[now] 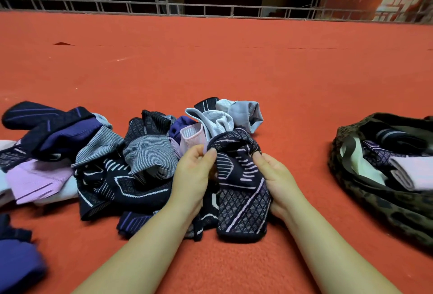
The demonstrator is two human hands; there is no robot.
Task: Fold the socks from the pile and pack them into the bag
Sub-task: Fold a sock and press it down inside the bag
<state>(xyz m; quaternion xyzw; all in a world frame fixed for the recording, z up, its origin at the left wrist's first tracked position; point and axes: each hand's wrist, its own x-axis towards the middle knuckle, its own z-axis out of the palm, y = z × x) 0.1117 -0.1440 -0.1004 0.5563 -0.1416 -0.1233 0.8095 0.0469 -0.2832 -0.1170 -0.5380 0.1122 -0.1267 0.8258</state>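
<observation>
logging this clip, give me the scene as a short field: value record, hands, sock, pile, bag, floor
left hand: pinches the top of the dark patterned sock
right hand: grips the same sock from its right side
sock state: held between both hands, lower end on the carpet, fold not finished
pile: loose socks in black, purple, grey and lilac, left of and behind the hands
bag: leopard-print bag at right, open, some folded socks already inside
floor: red carpet
</observation>
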